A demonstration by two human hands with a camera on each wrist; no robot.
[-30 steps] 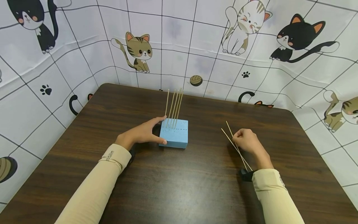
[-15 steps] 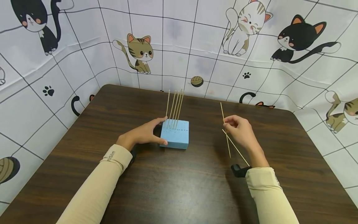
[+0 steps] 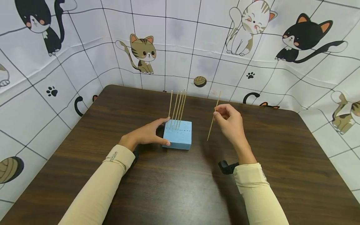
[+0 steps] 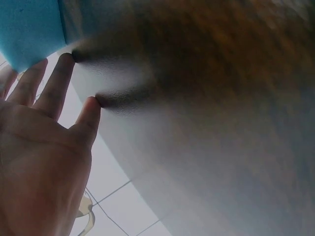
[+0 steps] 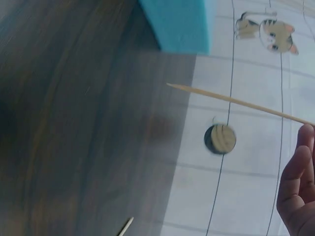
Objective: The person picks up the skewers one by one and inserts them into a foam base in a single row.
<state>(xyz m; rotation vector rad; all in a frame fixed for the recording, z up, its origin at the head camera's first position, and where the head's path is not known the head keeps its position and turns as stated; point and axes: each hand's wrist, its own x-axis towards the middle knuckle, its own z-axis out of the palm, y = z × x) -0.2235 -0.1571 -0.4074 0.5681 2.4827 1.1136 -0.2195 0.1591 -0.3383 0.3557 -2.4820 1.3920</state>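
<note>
In the head view a light blue foam block (image 3: 180,137) lies on the table, its top dotted with small holes. Several thin wooden skewers (image 3: 174,107) stand in its back left part, leaning slightly. My left hand (image 3: 144,134) holds the block's left side, thumb at the front corner, fingertips at the back. Right of the block, my right hand (image 3: 230,123) pinches one skewer (image 3: 210,130) between thumb and fingers, tilted, above the table. Its pointed lower end shows in the right wrist view, near the block (image 5: 184,29). Another skewer's tip (image 5: 125,227) shows low in that view; in the head view it is hidden.
The dark wood-grain table (image 3: 168,187) ends at a back edge close to a white curtain (image 3: 180,43) printed with cats and grid lines. A black wrist camera (image 3: 227,167) juts out beside the right wrist.
My right hand has lifted one of two crossed skewers off the table and carried it left toward the block, turning it more upright. The left hand stays at the block.
</note>
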